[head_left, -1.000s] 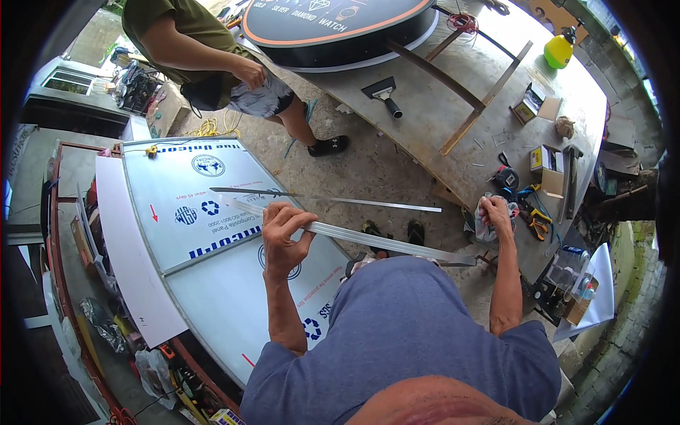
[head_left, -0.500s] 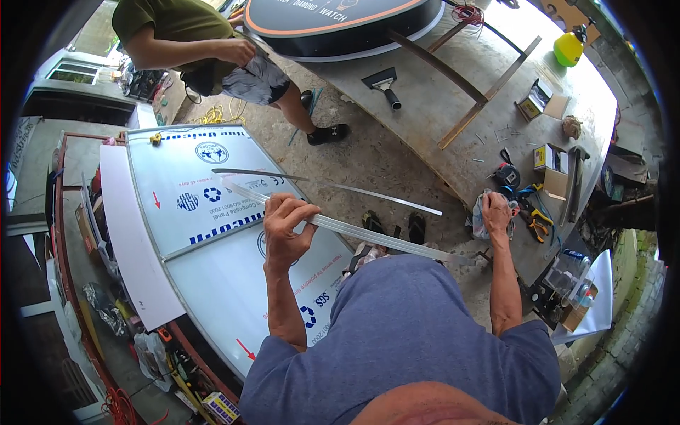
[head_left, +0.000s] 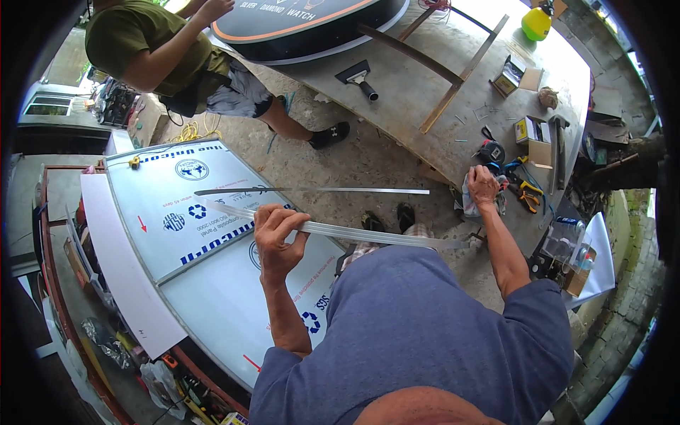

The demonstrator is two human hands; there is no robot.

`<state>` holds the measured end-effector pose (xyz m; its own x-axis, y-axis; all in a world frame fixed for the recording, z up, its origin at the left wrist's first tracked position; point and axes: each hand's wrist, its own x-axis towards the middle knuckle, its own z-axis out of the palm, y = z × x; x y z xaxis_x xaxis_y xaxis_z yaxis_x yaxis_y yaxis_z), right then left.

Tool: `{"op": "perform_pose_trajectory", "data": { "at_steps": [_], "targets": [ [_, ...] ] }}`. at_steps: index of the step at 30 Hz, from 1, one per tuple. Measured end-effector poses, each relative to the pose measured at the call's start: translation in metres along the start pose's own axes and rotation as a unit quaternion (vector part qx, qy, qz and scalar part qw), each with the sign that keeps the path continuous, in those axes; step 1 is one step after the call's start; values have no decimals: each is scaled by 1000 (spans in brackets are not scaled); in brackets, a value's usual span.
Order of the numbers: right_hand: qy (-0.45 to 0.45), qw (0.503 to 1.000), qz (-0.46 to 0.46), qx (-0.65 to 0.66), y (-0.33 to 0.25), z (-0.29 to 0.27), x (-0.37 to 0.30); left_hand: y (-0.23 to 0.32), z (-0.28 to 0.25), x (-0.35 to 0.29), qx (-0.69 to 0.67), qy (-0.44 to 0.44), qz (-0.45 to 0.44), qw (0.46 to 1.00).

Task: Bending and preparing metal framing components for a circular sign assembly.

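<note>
My left hand point(head_left: 280, 237) is closed round a bundle of long, thin, silvery metal strips point(head_left: 368, 234), thumb underneath. The bundle runs from above the panel at left to near the table edge at right. A separate-looking narrow strip point(head_left: 354, 190) stretches beyond it, dark at left and shiny at right; whether the two join at their left ends I cannot tell. At the table's near edge, my right hand point(head_left: 483, 185) is over a crumpled clear plastic bag point(head_left: 469, 207), its fingers curled. What lies between those fingertips is hidden.
Printed composite panels point(head_left: 212, 283) lie at left. On the table point(head_left: 418, 149) are a squeegee point(head_left: 358, 78), tape measure point(head_left: 490, 151), pliers point(head_left: 528, 197), open boxes point(head_left: 531, 133), a metal frame point(head_left: 464, 78) and a round sign point(head_left: 312, 35). A co-worker point(head_left: 149, 49) stands far left.
The separate-looking strip has swung from slanting to nearly level. My left hand still grips the bundle, and my right hand stays at the bag. The co-worker's arm has risen. The view has shifted.
</note>
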<state>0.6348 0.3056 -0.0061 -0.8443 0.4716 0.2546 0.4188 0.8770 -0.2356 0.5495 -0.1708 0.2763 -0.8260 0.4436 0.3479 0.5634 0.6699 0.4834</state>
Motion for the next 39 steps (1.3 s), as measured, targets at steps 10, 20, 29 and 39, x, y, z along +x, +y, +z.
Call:
{"op": "perform_pose_trajectory", "data": {
  "at_steps": [10, 20, 29, 39],
  "targets": [
    [31, 999, -2, -42, -4, 8, 0, -21, -3, -23, -14, -4, 23, 1000],
    [35, 998, 5, -46, -5, 8, -3, -29, -8, -30, -24, 5, 20, 1000],
    [35, 999, 11, -35, -3, 9, -2, -29, -1, -18, -44, -4, 31, 999],
    [31, 999, 19, -34, -7, 6, -2, -26, 3, -12, -58, -9, 28, 998]
  ]
}}
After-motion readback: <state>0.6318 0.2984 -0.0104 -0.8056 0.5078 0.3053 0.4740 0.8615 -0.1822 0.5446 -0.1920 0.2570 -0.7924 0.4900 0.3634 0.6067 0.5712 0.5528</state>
